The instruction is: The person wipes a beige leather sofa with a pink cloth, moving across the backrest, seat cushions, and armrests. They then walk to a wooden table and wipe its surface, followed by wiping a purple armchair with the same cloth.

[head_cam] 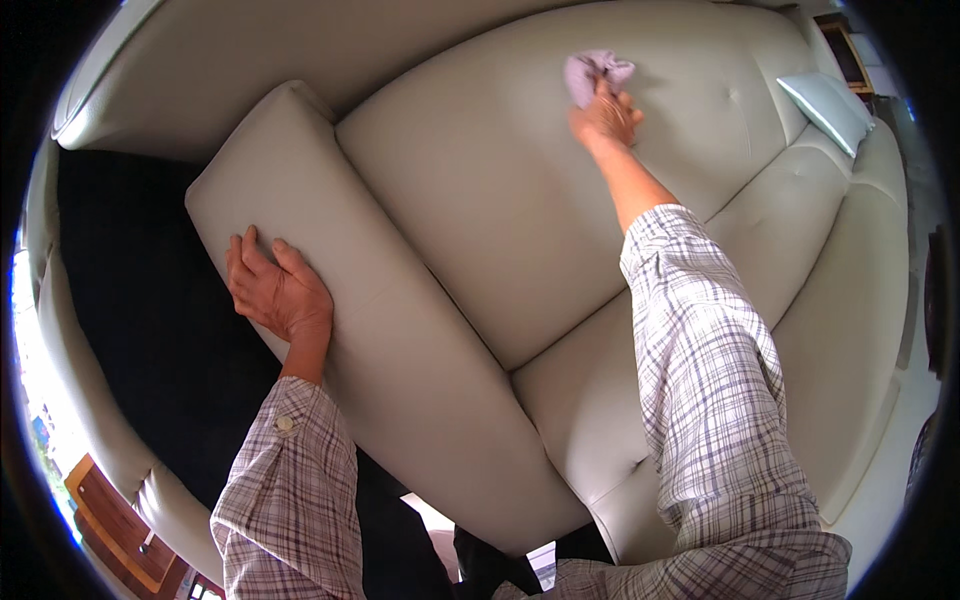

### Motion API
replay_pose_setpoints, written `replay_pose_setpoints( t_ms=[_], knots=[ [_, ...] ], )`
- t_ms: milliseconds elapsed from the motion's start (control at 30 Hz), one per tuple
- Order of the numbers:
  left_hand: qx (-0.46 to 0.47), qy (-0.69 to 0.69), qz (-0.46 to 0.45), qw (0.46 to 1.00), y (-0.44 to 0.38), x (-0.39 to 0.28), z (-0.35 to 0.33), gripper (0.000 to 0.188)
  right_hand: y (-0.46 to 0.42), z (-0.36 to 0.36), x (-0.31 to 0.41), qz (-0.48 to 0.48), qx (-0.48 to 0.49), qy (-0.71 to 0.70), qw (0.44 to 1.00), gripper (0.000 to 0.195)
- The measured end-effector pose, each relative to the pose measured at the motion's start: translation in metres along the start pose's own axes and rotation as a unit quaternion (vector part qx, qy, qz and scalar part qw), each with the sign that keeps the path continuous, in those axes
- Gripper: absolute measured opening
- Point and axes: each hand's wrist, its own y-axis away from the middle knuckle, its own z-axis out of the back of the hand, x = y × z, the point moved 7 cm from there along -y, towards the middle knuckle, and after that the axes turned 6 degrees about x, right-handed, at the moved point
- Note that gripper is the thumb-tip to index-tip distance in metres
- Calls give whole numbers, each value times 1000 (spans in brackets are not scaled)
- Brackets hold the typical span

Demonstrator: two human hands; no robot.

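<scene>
A sofa covered in beige leather or similar smooth material fills most of the view. My right hand grips a crumpled pale pink cloth against the broad smooth cushion of the sofa. Slight blur softens the outline of this hand and cloth. My left hand lies palm down on the padded arm of the sofa. Its fingers are spread a little, and some curl over the outer edge. Nothing shows in this hand.
A pale blue cushion leans at the sofa's far right end. Left of the padded arm is a black surface, bordered by more beige upholstery. Brown wooden furniture stands at lower left. Deep seams divide the sofa's sections.
</scene>
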Motion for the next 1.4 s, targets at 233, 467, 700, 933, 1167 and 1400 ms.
replay_pose_setpoints(
  t_ms=[233, 467, 700, 933, 1167, 1400],
  knots=[
    [14, -5, 9, 1000, -1, 4, 3, 51, 90, -47, 143, 236, 24, 36, 971, 49],
    [4, 10, 1, 1000, 0, -4, -3, 53, 207, -107, 170, 494, 44, 9, 868, 44],
    [16, 24, 3, 1000, 4, -7, -9, 53, 252, -101, 75, 591, 55, 28, 805, 26],
    [14, 15, 7, 1000, 0, -4, -2, 53, 307, -85, -38, 639, 209, 50, 739, 41],
    [15, 13, 3, 1000, 1, -4, 1, 54, 233, -59, 10, 260, 294, -366, 844, 51],
    [10, 2, 2, 1000, 2, 3, -4, 54, 167, -48, 217, 355, 258, -480, 759, 66]
  ],
)
